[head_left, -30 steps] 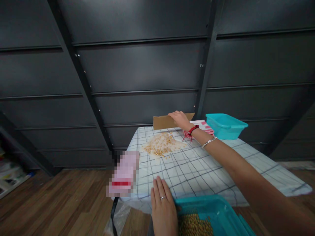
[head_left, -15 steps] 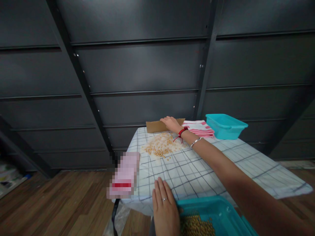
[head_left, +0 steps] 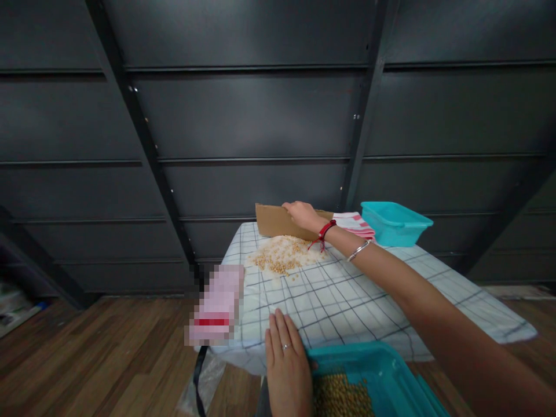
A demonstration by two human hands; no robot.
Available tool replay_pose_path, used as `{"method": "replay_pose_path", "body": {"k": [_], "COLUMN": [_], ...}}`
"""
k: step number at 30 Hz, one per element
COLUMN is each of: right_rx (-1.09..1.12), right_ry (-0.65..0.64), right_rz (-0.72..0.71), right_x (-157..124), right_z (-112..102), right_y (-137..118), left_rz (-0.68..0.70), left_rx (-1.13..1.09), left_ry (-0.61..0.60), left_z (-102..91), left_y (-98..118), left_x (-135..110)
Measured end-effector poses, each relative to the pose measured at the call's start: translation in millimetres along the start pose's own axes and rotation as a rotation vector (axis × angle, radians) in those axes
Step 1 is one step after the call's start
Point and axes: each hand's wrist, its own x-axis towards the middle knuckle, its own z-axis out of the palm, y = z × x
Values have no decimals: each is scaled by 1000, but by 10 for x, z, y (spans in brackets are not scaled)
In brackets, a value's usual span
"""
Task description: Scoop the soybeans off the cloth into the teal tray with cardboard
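My right hand point(head_left: 303, 215) reaches across the table and grips the top edge of a brown cardboard piece point(head_left: 271, 220) standing on edge behind a pile of tan beans point(head_left: 282, 256) spread on the checked cloth point(head_left: 339, 295). A red string and a silver bangle sit on that wrist. My left hand point(head_left: 285, 365), wearing a ring, lies flat with fingers together on the cloth's near edge, against the left rim of a teal tub point(head_left: 391, 379) holding more beans point(head_left: 341, 398).
A second teal tub point(head_left: 394, 222) stands at the table's far right, beside a folded red-and-white striped towel point(head_left: 357, 223). A blurred pink item point(head_left: 215, 304) lies at the table's left edge. Dark metal panels form the wall behind. The floor is wood.
My right hand has slid the cardboard to the left along the far edge and brought it close behind the bean pile. My left hand has stayed put.
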Motion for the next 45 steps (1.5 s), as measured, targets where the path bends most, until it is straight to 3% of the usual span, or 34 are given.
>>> {"method": "replay_pose_path", "body": {"k": [12, 17, 24, 30, 40, 45], "right_rx": [22, -29, -111, -105, -68, -93], "right_ry": [33, 78, 60, 64, 152, 236], "right_rz": [-8, -28, -45, -52, -122, -305], "right_x": [-159, -249, -495, -632, -905, -1145], "right_z": [-372, -519, -300, -79, -251, -182], "right_y": [-160, -113, 53, 35, 4, 32], "left_rz": [-3, 6, 10, 5, 26, 12], "left_rx": [18, 34, 67, 37, 73, 74], "left_ry": [10, 0, 15, -11, -56, -52], "left_z": [16, -33, -46, -46, -128, -125], "left_y": [3, -1, -1, -4, -28, -25], "left_x": [-7, 18, 19, 16, 45, 44]}}
